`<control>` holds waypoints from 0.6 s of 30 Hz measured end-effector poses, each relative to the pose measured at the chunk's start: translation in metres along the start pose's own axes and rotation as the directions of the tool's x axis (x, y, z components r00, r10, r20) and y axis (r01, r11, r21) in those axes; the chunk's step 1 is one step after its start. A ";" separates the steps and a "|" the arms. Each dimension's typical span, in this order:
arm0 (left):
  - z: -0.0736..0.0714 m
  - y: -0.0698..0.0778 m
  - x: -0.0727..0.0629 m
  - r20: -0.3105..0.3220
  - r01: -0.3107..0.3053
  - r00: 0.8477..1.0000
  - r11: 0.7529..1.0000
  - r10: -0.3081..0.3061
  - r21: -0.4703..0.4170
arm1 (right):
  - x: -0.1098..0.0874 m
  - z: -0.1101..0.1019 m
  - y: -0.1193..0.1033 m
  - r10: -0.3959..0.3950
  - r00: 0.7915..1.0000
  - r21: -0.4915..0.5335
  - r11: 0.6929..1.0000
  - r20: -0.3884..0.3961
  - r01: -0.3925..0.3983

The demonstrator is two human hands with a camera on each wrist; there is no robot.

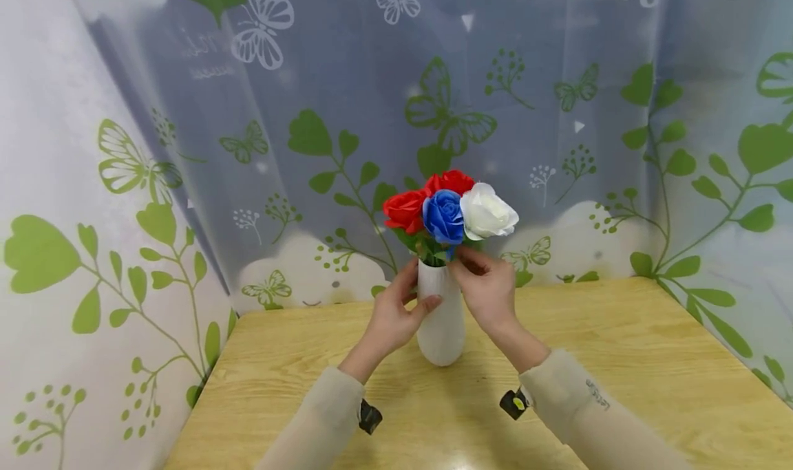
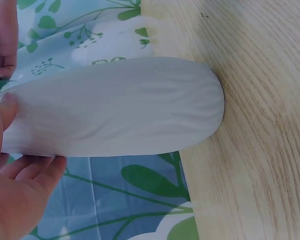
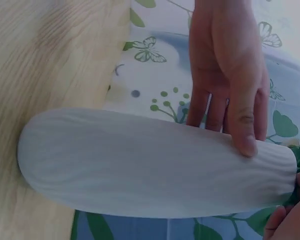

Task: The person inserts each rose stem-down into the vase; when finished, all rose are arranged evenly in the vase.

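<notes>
A white vase (image 1: pixel 441 318) with faint ripples in its surface stands upright on the table. Out of its mouth rise artificial roses: two red roses (image 1: pixel 405 210), a blue rose (image 1: pixel 443 217) and a white rose (image 1: pixel 489 212), with green leaves (image 1: pixel 429 247) below the blooms. My left hand (image 1: pixel 396 310) grips the upper part of the vase, thumb in front and fingers round the side. At the rim, just under the blue and white blooms, my right hand (image 1: pixel 487 287) pinches among the stems; its fingertips are partly hidden, so which stem it holds is unclear.
The wooden table (image 1: pixel 279 387) carries the vase near its back edge. A curtain (image 1: pixel 347 64) printed with butterflies and leaves hangs behind it and along both sides. Small black wrist cameras (image 1: pixel 369 416) sit at both sleeves.
</notes>
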State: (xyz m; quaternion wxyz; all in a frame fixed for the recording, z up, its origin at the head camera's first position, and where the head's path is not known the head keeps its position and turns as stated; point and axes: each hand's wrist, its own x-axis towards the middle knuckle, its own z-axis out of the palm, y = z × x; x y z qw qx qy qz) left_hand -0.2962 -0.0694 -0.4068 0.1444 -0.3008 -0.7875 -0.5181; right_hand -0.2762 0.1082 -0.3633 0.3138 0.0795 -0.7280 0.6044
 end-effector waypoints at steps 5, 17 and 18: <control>0.000 0.001 0.001 -0.002 -0.022 1.000 1.000 0.022 -0.013 | -0.002 0.002 0.001 0.107 0.994 0.048 0.993 -0.034 -0.105; -0.001 -0.001 0.000 0.009 -0.005 1.000 1.000 0.005 -0.003 | -0.012 -0.018 0.015 0.131 0.988 0.037 0.990 0.086 -0.135; -0.002 0.000 0.000 0.007 0.001 1.000 1.000 -0.001 0.001 | -0.013 -0.023 0.019 0.113 0.989 0.005 0.994 0.093 -0.114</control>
